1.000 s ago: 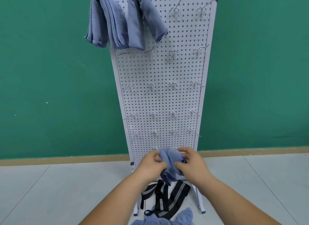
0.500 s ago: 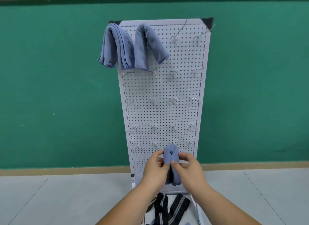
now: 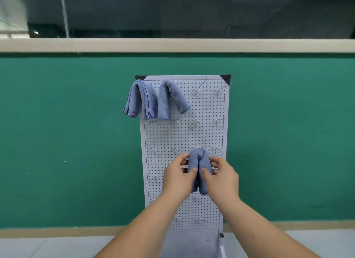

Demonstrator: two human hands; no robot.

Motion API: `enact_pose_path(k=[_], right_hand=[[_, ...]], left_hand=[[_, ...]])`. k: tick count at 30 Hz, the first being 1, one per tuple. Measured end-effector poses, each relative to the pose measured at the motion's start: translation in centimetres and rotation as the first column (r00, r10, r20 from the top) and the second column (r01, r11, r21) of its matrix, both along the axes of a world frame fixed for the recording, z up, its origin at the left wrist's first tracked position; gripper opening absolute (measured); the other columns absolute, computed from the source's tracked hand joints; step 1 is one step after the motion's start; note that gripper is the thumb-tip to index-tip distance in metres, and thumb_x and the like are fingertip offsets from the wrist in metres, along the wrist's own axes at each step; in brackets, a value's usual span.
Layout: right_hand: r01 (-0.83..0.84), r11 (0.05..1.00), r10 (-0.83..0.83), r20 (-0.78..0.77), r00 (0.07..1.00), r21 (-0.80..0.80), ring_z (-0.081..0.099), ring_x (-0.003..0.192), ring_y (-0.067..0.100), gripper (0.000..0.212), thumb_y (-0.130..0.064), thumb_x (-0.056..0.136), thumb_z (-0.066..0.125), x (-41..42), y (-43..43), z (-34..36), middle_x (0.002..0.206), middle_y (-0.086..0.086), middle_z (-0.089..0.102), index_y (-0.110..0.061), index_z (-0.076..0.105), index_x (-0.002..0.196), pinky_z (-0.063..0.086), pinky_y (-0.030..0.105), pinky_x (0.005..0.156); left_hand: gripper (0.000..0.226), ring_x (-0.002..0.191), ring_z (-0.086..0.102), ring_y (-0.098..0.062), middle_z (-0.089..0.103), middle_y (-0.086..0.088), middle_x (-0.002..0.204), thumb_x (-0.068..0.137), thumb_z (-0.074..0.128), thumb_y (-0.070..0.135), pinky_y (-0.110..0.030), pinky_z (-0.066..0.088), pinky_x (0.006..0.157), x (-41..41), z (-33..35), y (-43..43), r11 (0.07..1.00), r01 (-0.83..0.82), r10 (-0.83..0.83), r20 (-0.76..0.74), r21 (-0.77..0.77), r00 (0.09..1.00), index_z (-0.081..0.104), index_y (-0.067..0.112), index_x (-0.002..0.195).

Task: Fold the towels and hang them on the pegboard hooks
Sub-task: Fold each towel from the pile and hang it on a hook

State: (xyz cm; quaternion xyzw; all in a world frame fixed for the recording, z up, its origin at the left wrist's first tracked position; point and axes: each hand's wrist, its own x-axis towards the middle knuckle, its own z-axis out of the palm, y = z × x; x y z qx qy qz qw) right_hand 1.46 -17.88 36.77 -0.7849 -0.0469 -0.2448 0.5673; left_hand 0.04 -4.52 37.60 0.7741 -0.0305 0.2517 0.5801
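Towel [image 3: 199, 161]: doubled over into a folded bundle, lifted from the foot of the pegboard [image 3: 167, 136] to its middle.
Left hand [image 3: 177, 178]: pinching the left half.
Right hand [image 3: 221, 176]: pinching the right half.
Meaning: folding looks done; a free hook [image 3: 196, 92] is probably next.

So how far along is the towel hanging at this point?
Done: a left hung towel and a second hung towel drape folded over top-row hooks of the pegboard. In hand: a third towel, folded, pinched between left hand and right hand in front of the board, seemingly not hooked yet. Left: hanging it; bare hooks remain at top right. Any further towels are out of view.
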Motion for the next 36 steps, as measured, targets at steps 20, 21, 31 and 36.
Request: enact_pose_path(k=[20,21,31,36], right_hand=[[0.156,0.985,-0.116,0.395,0.912,-0.07,0.065,0.095,0.015,0.032,-0.015,0.095,0.062,11.0,-2.5,25.8,0.106,-0.011,0.071,-0.03,0.07,0.122,0.05,0.028,0.085],[0.158,0.985,-0.121,0.381,0.917,-0.069,0.065,0.097,0.017,0.032,-0.015,0.096,0.062,12.0,-2.3,26.2,0.11,-0.009,0.072,-0.029,0.07,0.124,0.051,0.029,0.087],[0.079,0.983,-0.035,0.249,0.968,-0.168,0.063,0.091,0.017,0.028,-0.013,0.097,0.059,16.7,0.0,20.0,0.105,-0.009,0.069,-0.026,0.069,0.119,0.045,0.026,0.078],[0.05,0.989,-0.006,0.296,0.955,-0.142,0.066,0.094,0.017,0.029,-0.016,0.1,0.059,15.9,1.0,17.8,0.102,-0.013,0.063,-0.027,0.062,0.126,0.049,0.03,0.081]], left_hand=[[0.033,0.098,0.066,-0.017,0.068,0.013,0.105,0.097,0.061,0.017,-0.031,0.052,0.081,9.9,26.3,-0.9,0.885,-0.356,0.206,0.432,0.301,0.878,0.068,0.035,0.125],[0.034,0.101,0.067,-0.018,0.07,0.012,0.107,0.097,0.061,0.017,-0.032,0.054,0.084,10.9,26.7,-0.8,0.881,-0.359,0.208,0.428,0.308,0.879,0.068,0.034,0.126],[0.016,0.083,0.055,-0.024,0.065,0.002,0.089,0.096,0.054,0.012,-0.028,0.037,0.063,16.3,20.5,0.6,0.791,-0.389,0.306,0.245,0.472,0.92,0.065,0.02,0.102],[0.04,0.072,0.044,-0.021,0.051,0.009,0.059,0.094,0.052,0.018,-0.037,0.036,0.071,16.4,17.8,-0.4,0.777,-0.407,0.329,0.242,0.48,0.913,0.057,0.023,0.055]])
